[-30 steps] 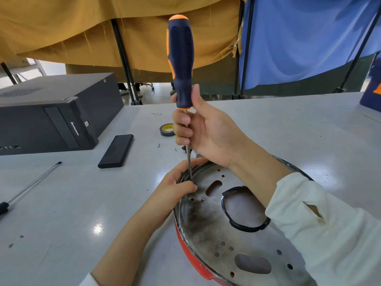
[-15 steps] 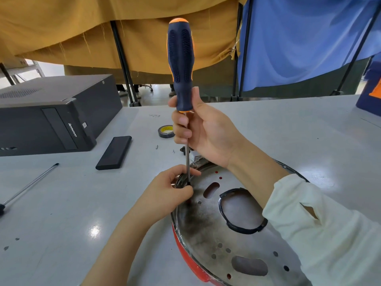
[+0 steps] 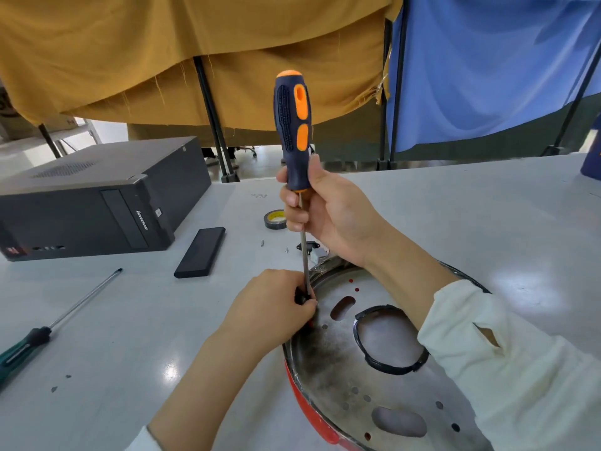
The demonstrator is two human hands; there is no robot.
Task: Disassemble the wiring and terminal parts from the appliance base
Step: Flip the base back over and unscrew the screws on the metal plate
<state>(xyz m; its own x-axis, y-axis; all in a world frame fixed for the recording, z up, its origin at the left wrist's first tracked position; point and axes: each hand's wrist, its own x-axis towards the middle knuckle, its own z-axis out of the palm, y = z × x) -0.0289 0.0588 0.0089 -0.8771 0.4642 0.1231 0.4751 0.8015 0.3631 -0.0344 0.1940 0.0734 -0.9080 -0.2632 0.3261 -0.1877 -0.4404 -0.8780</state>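
i see a glossy grey table (image 3: 455, 206), with a mustard curtain (image 3: 162, 53) and a blue curtain (image 3: 487, 60) on black stands behind.

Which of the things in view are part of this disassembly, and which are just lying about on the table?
In use:
- orange-and-navy screwdriver, held upright by the right hand
- appliance base
- left hand, pinching a small black part at the rim

Lying about:
- computer case
- tape roll
- green-handled screwdriver
- black slab

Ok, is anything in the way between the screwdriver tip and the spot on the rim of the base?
Nothing loose blocks it. The screwdriver, gripped by the right hand, runs straight down to the rim of the appliance base. Only the left hand surrounds the tip, pinching a small dark part there, so the contact point itself is hidden.
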